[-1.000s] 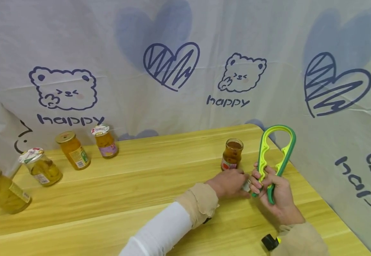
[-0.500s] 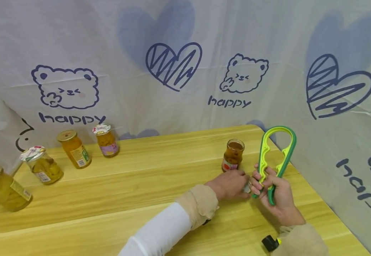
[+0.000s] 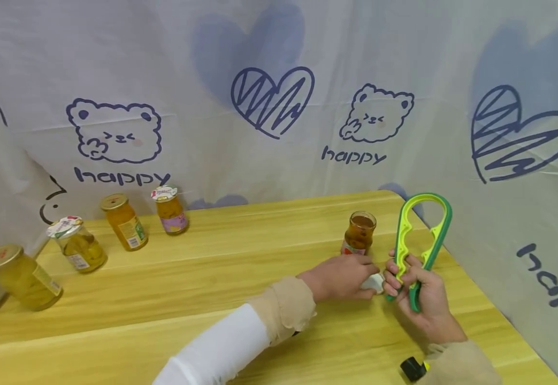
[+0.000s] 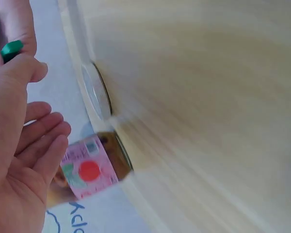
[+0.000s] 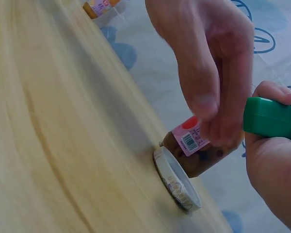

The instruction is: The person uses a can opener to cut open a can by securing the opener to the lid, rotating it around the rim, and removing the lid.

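My right hand grips a green and yellow jar opener by its lower handles, its loop pointing up. Close beside it, my left hand hovers over a pale round jar lid with fingers loosely bent and nothing in them. In the right wrist view the lid lies flat on the table, apart from the fingers. Just behind it stands an uncovered glass jar of dark reddish contents. Its pink label with a red fruit shows in the left wrist view.
On the left of the wooden table stand several lidded fruit jars, among them a yellow one and one with a purple label. A printed cloth hangs behind the table and along its right side.
My left hand has drawn back a little to the left, so more of the lid shows. The right hand keeps its grip on the jar opener. The head view has turned slightly left.
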### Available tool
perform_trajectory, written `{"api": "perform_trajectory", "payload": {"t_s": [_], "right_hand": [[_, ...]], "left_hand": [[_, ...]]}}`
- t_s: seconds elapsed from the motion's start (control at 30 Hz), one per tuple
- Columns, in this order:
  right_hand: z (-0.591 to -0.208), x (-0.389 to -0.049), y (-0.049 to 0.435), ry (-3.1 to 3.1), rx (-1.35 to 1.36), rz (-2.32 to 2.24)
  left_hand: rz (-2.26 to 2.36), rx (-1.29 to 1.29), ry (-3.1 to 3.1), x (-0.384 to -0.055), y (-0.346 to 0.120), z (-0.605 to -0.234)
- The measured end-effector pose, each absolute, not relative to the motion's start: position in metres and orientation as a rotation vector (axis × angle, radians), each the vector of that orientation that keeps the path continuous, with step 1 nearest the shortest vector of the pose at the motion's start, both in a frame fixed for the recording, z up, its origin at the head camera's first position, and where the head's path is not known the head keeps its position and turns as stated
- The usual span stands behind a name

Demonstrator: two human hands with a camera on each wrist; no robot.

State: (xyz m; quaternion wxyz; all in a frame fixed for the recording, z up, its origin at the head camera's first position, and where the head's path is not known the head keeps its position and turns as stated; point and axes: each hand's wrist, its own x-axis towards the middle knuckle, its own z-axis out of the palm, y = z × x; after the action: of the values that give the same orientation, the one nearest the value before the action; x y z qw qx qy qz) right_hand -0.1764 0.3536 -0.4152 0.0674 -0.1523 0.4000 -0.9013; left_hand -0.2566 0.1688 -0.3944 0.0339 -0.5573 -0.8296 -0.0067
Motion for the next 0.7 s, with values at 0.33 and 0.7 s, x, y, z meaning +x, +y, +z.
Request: {"api": "perform_trajectory", "payload": {"t_s": [0.33, 0.7], "right_hand": [[-0.414, -0.175, 0.344, 1.276, -0.435, -2.628], [-0.414, -0.173, 0.336, 1.346, -0.586, -2.589]], "left_hand": [[-0.194, -1.604, -2.659, -0.273, 0.1, -0.38], [-0.685, -1.156, -2.682, -0.309, -0.006, -0.374]]}}
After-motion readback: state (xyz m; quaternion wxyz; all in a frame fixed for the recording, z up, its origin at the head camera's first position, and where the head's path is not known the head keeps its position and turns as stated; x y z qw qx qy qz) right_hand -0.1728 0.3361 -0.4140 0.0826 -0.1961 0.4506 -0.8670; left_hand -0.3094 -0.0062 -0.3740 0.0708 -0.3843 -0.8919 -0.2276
